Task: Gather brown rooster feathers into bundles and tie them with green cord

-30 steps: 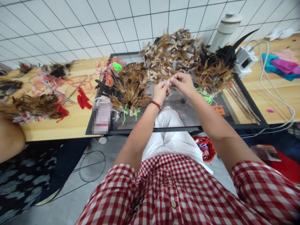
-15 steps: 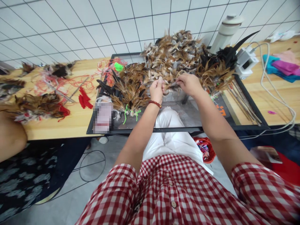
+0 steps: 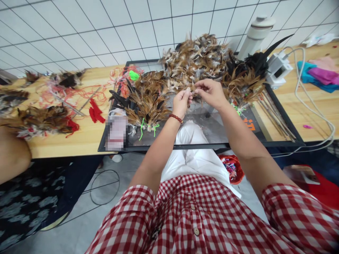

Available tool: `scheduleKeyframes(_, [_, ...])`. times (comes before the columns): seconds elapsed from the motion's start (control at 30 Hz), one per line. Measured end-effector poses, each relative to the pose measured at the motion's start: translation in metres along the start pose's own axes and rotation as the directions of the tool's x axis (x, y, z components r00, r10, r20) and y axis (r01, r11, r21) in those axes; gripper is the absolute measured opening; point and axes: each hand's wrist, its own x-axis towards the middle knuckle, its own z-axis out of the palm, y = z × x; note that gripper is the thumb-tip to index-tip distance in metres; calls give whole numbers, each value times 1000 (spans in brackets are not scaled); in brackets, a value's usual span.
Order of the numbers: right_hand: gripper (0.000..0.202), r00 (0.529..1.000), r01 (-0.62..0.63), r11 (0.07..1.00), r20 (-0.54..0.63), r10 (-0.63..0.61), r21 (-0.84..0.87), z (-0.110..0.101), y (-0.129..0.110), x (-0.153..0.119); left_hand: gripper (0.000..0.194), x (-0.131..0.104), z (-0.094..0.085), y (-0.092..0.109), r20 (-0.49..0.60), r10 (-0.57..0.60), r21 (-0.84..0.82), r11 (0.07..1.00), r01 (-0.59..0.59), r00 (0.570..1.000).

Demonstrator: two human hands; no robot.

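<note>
My left hand [image 3: 182, 103], with a beaded bracelet at the wrist, is closed with the thumb on top, pinching small feathers whose pale ends show at the fingertips. Close by on the right, my right hand [image 3: 211, 92] has thumb and index finger pinched around what looks like a feather, partly hidden. Both hands hover over the near edge of a large pile of brown feathers [image 3: 196, 60]. To the left lies a bundle of brown and black feathers [image 3: 148, 100] tied with green yarn. A similar bundle [image 3: 246, 84] rests beyond my right wrist.
A black-framed glass panel [image 3: 143, 146] lies beneath the feathers. Thin sticks [image 3: 278, 116], a white bottle [image 3: 255, 37] and a white plug block with cables [image 3: 279, 68] are at right. Red yarn [image 3: 95, 111] and a person's arm [image 3: 13, 155] are at left.
My right hand has moved left and slightly up from the pile's edge, toward my left fingertips. My left hand has shifted slightly right, still closed.
</note>
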Motion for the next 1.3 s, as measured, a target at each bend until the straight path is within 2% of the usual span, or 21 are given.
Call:
scheduleKeyframes(0.1, [31,995,-82,997,55,82,-3,-3,-7,0,32,-2,1,2,-14,-20,-32,999,19,1000])
scheduleKeyframes(0.17, [27,992,-88,994,89,93,-57,-4,-10,1,31,-3,2,3,-16,-33,-40,999,32,999])
scheduleKeyframes(0.4, [26,986,34,975,169,3,-218,-2,-11,0,31,-2,2,1,-46,-31,-19,999,30,998])
scheduleKeyframes(0.5, [31,989,48,975,147,-17,-216,-3,-11,-1,33,-2,1,0,-26,6,7,1000,-6,1000])
scheduleKeyframes(0.63, [38,996,46,984,85,-31,-174,-1,-12,-4,38,-5,2,0,54,25,29,999,-27,998])
scheduleKeyframes(0.73, [44,999,-16,996,-33,13,-93,3,-12,-3,37,-6,2,0,97,21,34,999,-24,995])
scheduleKeyframes(0.83, [54,985,-103,990,-129,116,99,6,-11,0,33,-6,2,1,113,-11,-5,1000,12,994])
scheduleKeyframes(0.9, [63,983,-149,951,-63,172,271,7,-11,1,33,-7,2,3,132,-29,-41,999,35,991])
scheduleKeyframes(1.03, [72,969,-248,791,151,197,559,9,-19,1,34,-11,2,6,172,-61,-78,994,75,983])
scheduleKeyframes(1.13, [71,958,-285,731,188,215,619,8,-29,-1,34,-13,1,7,213,-81,-90,991,102,974])
scheduleKeyframes(1.3, [73,945,-327,713,204,256,620,12,-30,-2,35,-13,2,3,284,-78,-113,987,114,956])
